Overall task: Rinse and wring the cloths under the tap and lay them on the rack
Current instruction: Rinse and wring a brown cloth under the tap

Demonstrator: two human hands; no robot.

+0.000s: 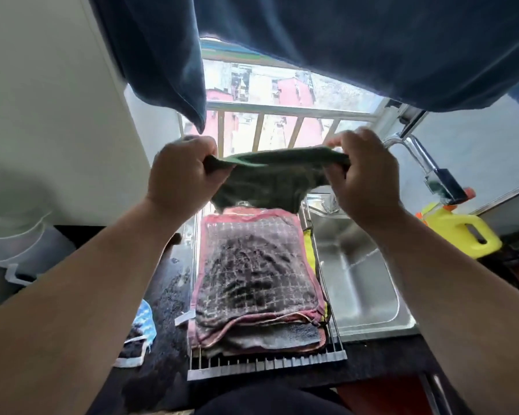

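I hold a dark green cloth [270,181] stretched out in the air above the far end of the rack. My left hand [179,178] grips its left corner and my right hand [364,181] grips its right corner. Below it a pink-edged checked cloth [255,271] lies flat on a metal rack [264,365], on top of other folded cloths. A yellow cloth [309,250] peeks out at its right edge. The tap [423,163] stands at the right, over the steel sink [360,274]; no water is seen running.
A yellow detergent jug [459,232] with an orange cap stands right of the sink. A blue patterned cloth [141,327] lies on the wet black counter at the left. Dark blue laundry [342,40] hangs overhead before the window. White containers [18,235] sit at the far left.
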